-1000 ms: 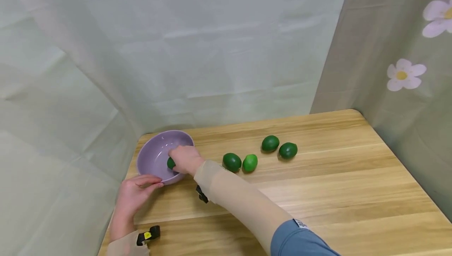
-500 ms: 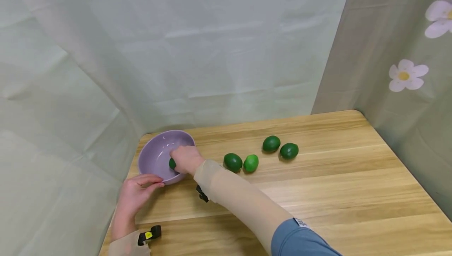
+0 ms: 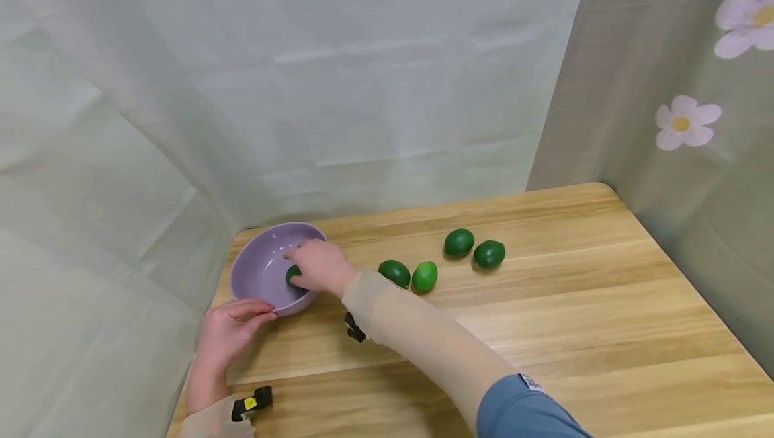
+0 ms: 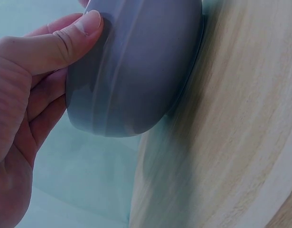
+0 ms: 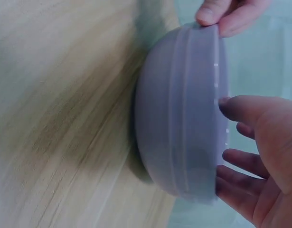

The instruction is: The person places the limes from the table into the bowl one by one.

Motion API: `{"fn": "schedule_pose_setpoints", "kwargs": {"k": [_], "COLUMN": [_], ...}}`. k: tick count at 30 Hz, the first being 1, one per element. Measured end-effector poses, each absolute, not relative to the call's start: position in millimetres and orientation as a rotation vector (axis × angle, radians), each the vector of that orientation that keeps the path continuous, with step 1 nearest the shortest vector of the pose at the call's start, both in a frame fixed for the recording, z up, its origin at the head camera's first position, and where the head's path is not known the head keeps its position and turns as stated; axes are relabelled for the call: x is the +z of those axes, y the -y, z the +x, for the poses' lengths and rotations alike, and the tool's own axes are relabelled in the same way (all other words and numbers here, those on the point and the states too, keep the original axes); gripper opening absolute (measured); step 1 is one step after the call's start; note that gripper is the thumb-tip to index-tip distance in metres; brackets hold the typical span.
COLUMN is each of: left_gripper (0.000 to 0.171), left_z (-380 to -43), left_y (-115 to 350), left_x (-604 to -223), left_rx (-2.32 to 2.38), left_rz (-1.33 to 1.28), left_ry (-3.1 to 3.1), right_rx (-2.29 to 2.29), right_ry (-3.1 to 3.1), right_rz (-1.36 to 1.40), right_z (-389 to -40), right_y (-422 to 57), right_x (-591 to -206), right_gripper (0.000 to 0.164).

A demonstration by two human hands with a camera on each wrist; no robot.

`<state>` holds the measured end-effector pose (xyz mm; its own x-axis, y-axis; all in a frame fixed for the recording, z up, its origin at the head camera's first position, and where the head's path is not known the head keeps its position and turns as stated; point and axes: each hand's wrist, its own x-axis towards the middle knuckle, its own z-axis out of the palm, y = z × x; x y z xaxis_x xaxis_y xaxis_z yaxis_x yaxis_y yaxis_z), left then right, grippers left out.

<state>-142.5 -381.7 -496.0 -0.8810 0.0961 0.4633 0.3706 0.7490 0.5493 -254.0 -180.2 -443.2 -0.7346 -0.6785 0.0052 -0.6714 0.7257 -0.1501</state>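
At the table's left end, a purple bowl [image 3: 256,270] stands upright. My left hand [image 3: 226,330] pinches its near rim, with the thumb [image 4: 65,45] on the outer wall in the left wrist view. A dark green lime [image 3: 292,274] lies inside the bowl, partly hidden by my right hand [image 3: 323,267]. That hand reaches over the bowl's right rim, its fingers spread and loosened around the lime. In the right wrist view the thumb [image 5: 245,108] and fingers stand apart at the rim; the bowl wall hides the lime there.
Right of the bowl on the wooden table [image 3: 544,330] lie a dark green lime [image 3: 394,273] and a bright green lime [image 3: 424,277], side by side. Farther right are two more dark limes, one [image 3: 459,242] behind the other [image 3: 489,254]. Curtains [image 3: 375,89] hang behind the table.
My right hand's fingers have spread and lifted slightly off the lime in the bowl, so more of it shows. My left hand keeps its hold on the rim. The head view has shifted slightly.
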Motion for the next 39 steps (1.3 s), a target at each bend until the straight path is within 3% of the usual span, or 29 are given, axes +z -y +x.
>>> {"fn": "schedule_pose_setpoints", "kwargs": {"k": [14, 28, 39], "left_gripper": [0.025, 0.025, 0.025], "left_z": [-142, -139, -140], "left_y": [394, 404, 405], "left_x": [-493, -497, -501], "left_rx": [-0.917, -0.871, -0.883], "left_rz": [-0.351, -0.286, -0.293], "left_ry": [2.506, 2.541, 2.536], "right_rx": [-1.059, -1.441, -1.6], "right_ry": [-2.779, -2.745, -2.78], "right_rz": [-1.244, -0.88, -0.619], "right_z": [-229, -213, -213], "right_y": [102, -18, -77], "right_x": [-412, -436, -449], "right_gripper": [0.045, 0.036, 0.032]}}
